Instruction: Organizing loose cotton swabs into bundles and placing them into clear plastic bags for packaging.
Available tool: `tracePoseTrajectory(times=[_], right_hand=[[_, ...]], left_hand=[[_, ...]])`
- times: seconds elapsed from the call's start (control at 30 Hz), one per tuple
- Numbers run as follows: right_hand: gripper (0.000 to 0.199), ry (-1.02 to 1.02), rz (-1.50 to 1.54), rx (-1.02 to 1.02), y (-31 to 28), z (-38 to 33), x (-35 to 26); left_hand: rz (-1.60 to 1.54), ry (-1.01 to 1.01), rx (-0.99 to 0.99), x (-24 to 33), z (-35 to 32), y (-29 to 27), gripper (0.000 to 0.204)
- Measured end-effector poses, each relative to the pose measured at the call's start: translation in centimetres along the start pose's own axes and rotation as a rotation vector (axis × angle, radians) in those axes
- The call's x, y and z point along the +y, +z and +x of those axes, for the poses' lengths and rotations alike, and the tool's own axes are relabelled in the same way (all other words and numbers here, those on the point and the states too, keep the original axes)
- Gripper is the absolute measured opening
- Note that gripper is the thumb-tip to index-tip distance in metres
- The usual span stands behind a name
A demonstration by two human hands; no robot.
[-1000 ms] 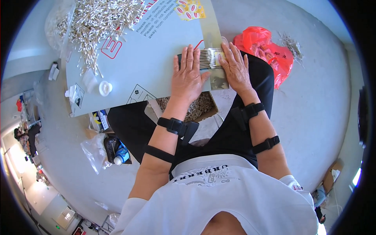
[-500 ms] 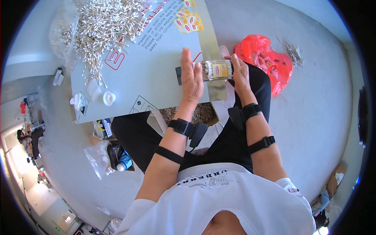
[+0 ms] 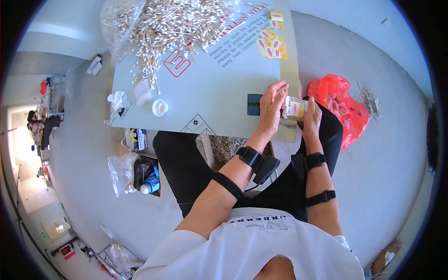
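A small clear pack of cotton swabs with a yellow label lies sideways between my hands, over the table's right edge. My right hand grips its right end, the thumb along it and the other fingers mostly hidden. At the left end, my left hand is held upright with its fingers stretched out and its palm side against or very close to the swab tips. Most swabs now sit inside the wrapper. A loose heap of cotton swabs covers the far left of the table.
Yellow labels lie at the table's far right. A dark flat block is beside my left hand. A round white tub stands near the left. A box of swabs is below, and a red plastic bag sits on the floor.
The swabs that stuck out of the pack's left end have slid into it, and my hands have come closer together. The whole view has shifted, so the table appears further right and lower.
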State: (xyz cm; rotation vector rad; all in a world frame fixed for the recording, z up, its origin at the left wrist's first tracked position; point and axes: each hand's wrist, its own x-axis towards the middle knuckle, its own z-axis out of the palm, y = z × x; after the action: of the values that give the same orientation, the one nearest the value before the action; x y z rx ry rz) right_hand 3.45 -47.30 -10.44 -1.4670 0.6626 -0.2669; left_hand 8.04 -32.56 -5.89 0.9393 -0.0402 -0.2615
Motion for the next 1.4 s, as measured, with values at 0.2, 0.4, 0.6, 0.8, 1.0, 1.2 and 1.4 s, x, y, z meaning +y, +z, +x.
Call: tracePoseTrajectory(times=[0.2,0.4,0.6,0.8,1.0,1.2,1.4], right_hand=[[0.026,-0.455,-0.538,0.25,0.7,-1.9,-3.8],[0.015,-0.66,-0.459,-0.188,5.0,-5.0,-6.5],[0.013,-0.692,-0.339,-0.342,9.8,-7.0,-6.6],[0.011,-0.652,-0.346,-0.434,11.0,-6.8,-4.8],[0.012,-0.666,-0.383,-0.437,10.9,-6.8,-4.8],[0.012,-0.686,-0.468,-0.415,10.4,-6.6,-4.2],[0.011,-0.711,-0.459,-0.44,12.3,-7.1,-4.6]], left_hand=[[0.914,0.511,0.287,4.6,2.7,-6.8,0.012],[1.47,0.762,0.464,11.3,9.4,-16.0,0.011],[0.551,0.361,0.489,13.6,9.1,-16.3,0.011],[1.223,0.652,0.63,19.7,0.5,-18.8,0.013],[1.442,0.529,1.129,26.4,-4.9,-31.3,0.02],[1.714,0.346,1.004,30.3,-2.9,-38.6,0.052],[1.913,0.072,0.876,35.2,-2.0,-44.1,0.031]])
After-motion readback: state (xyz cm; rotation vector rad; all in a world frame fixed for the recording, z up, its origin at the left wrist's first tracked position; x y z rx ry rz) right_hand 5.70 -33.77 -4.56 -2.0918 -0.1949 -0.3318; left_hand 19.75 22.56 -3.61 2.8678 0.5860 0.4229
